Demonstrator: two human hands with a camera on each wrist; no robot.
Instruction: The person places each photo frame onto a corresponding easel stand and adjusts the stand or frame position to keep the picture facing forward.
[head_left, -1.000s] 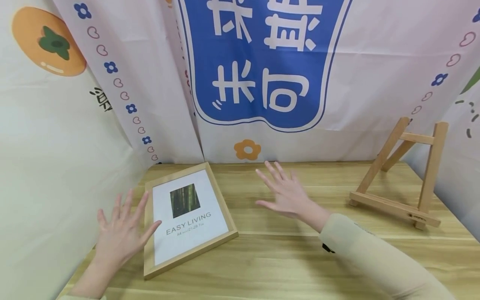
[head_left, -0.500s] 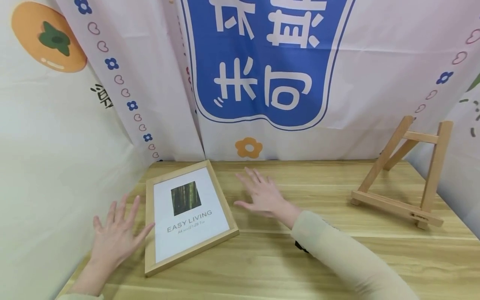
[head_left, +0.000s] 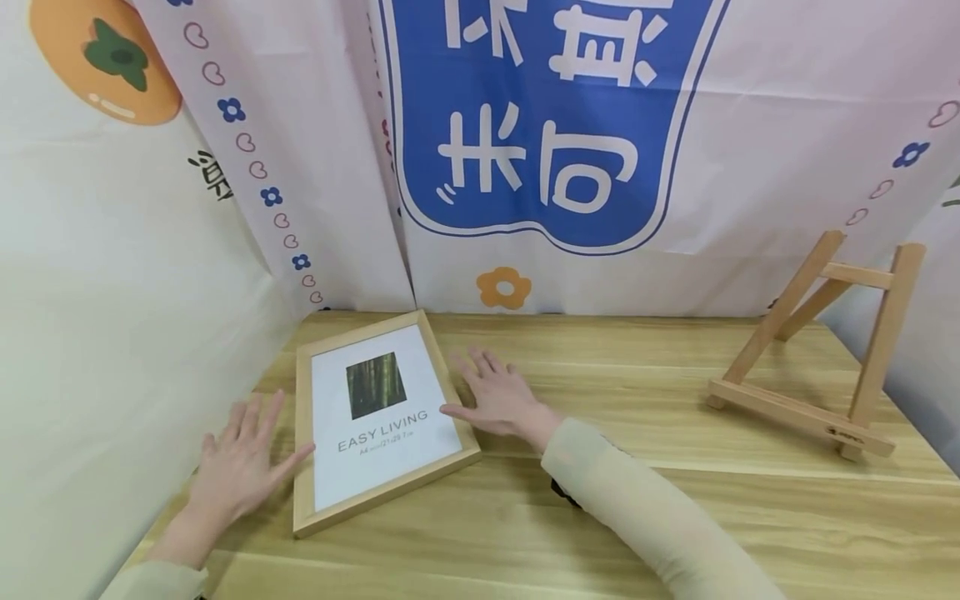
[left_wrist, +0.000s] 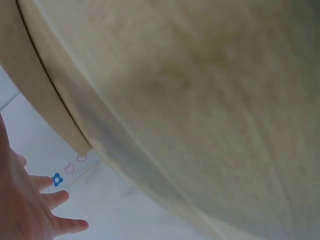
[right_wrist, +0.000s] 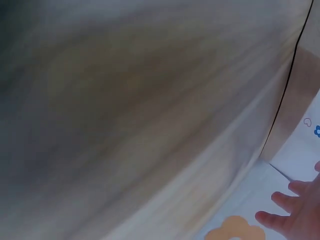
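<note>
Lying flat: the picture frame (head_left: 378, 429) rested on the left part of the worktop (head_left: 622, 367), near the back left corner, one far corner reaching the back edge. It sat askew on its back, so the worktop seemed to carry it without any prop.
Printed sheet: the sheet (head_left: 341, 483) showed a dark photo (head_left: 375, 385) and EASY LIVING, face up, its words turned toward the person.
Left flank: the left hand (head_left: 236, 467) held nothing, fingers spread beside the frame's long left side, thumb reaching the border; whether it touched, I cannot tell.
Right flank: the right hand (head_left: 498, 400) was likewise free of any grasp, fingers spread, thumb over the right border; contact there was unclear too.
Why both sides: placed so, the hands appeared to bracket the frame between its long sides.
Right sleeve: the pale sleeve (head_left: 637, 508) crossed the worktop from the front edge.
Wooden easel: the easel (head_left: 802, 418) stood toward the right edge, leaning back, apparently steadied by its rear leg.
Backdrop: white cloth (head_left: 757, 200) hung behind the back edge.
</note>
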